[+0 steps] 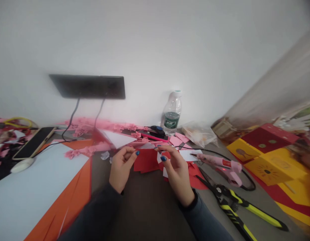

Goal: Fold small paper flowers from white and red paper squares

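Observation:
My left hand point(122, 167) is raised over the desk, its thumb and curled fingers pinched together. Anything between its fingertips is too small to make out. To its right, my right hand point(178, 174) has a bent forefinger and a thumb with a visible gap between them, and I see nothing held there. Beneath and between both hands lie red paper pieces point(146, 161). A folded white and pink paper point(118, 139) stands just beyond my left hand. Right of my right hand rests a pink glue gun point(220, 164), its red light on.
Yellow-handled pliers point(227, 201) lie open at the right, near a yellow and red paper box point(272, 167). A water bottle point(172, 115) stands by the wall. Pink paper flowers point(82, 127) line the back. Light blue point(39, 180) and orange sheets point(74, 201) cover the left, beside a phone point(34, 142).

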{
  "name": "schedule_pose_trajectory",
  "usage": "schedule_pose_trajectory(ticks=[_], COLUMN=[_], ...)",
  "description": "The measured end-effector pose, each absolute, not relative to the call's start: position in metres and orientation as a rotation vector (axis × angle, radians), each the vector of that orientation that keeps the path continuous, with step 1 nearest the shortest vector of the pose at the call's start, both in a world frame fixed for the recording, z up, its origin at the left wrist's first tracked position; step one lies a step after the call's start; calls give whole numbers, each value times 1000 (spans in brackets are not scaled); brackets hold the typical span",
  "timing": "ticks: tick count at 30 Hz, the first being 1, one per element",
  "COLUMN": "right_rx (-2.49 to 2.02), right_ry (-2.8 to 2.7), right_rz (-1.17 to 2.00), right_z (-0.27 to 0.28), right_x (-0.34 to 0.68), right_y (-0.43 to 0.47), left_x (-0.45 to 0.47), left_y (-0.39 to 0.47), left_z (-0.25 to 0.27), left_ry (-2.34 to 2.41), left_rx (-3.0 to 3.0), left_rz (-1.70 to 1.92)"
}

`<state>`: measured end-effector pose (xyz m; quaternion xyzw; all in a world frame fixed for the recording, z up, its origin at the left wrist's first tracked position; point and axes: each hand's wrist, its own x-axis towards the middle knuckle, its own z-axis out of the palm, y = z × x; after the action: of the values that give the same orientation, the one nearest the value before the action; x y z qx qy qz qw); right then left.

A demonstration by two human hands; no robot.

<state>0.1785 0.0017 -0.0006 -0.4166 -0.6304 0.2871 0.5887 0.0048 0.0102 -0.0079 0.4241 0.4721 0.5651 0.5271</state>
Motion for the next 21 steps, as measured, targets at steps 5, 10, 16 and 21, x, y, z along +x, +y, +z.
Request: schedule_pose_trajectory(ticks=[5,10,16,21], right_rx=[-1050,-1109,-1087,-1110], right_ry=[-1583,-1727,-1784,-1690], right_rz=[552,243,70,173], right_z=[-5,-11,-8,-5], right_x=[177,177,177,177], right_y=[6,6,3,3], left_x=[6,9,10,10], left_y=[9,7,5,5], left_z=[-7,-7,-6,-7], left_ry=[1091,1059,1089,1071], left_rx=[1087,1019,1041,1050], left_rz=[1321,1294,1292,1277])
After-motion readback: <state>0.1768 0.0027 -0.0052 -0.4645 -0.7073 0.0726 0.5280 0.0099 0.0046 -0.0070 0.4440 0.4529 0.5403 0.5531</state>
